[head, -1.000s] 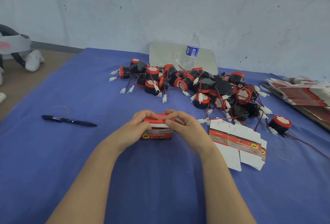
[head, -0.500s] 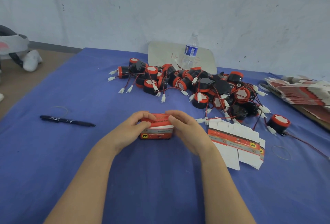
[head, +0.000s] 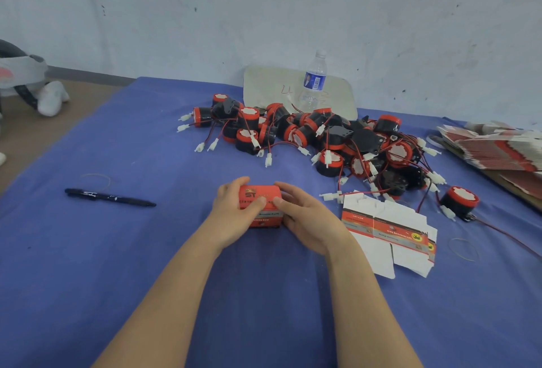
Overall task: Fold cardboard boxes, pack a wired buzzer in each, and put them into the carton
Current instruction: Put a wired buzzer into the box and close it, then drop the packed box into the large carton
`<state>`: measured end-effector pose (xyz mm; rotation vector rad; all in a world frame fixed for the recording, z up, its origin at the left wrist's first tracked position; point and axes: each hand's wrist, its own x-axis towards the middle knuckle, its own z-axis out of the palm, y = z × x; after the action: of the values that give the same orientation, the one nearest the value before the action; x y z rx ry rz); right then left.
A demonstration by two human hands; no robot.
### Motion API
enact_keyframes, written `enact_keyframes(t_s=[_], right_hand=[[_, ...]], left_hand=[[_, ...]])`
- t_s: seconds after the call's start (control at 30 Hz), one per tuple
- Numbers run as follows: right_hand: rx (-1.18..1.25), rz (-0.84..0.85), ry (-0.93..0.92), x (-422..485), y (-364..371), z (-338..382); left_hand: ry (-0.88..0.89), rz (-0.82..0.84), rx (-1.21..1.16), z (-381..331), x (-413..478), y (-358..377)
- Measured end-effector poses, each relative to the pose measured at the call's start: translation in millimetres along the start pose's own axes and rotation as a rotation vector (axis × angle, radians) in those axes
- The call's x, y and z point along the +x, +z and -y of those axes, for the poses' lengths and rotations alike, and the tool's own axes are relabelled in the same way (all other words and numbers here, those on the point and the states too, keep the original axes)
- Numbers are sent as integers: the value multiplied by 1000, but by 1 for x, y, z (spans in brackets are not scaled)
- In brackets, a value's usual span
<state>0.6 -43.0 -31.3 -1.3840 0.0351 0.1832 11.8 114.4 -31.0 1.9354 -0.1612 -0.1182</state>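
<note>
A folded box is held on the middle of the table between the left hand, which is wrapped round its left end, and the right hand, which is wrapped round its right end. Behind the box, a pile of wired buzzers is spread toward the right. A bottle is stood behind the pile, before a board set against the wall. Flat box blanks are laid just right of the right hand, and a single buzzer is placed behind them to the right. A stack of blanks is kept at the far right edge. A pen is laid well left of the box.
</note>
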Motion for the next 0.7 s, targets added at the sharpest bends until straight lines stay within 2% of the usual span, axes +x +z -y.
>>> enact_keyframes(t_s=[0.17,0.33,0.43,0.57,0.63,0.7], right_hand=[[-122,-52,-32,2,5,-4],[-241,-179,-37,7,8,-9],[-402,-225,-54,8,11,-11],[-550,-282,-106,4,21,-10],[-546,-321,-120,0,29,-11],[-453,-330,-141,-6,36,-9]], left_hand=[[-6,-5,-74,3,2,3],[-108,-54,-421,6,8,-2],[-77,-10,-238,12,5,-4],[-49,-95,-42,14,2,-3],[-33,-130,-20,7,-3,2],[-24,-146,-140,-6,-9,10]])
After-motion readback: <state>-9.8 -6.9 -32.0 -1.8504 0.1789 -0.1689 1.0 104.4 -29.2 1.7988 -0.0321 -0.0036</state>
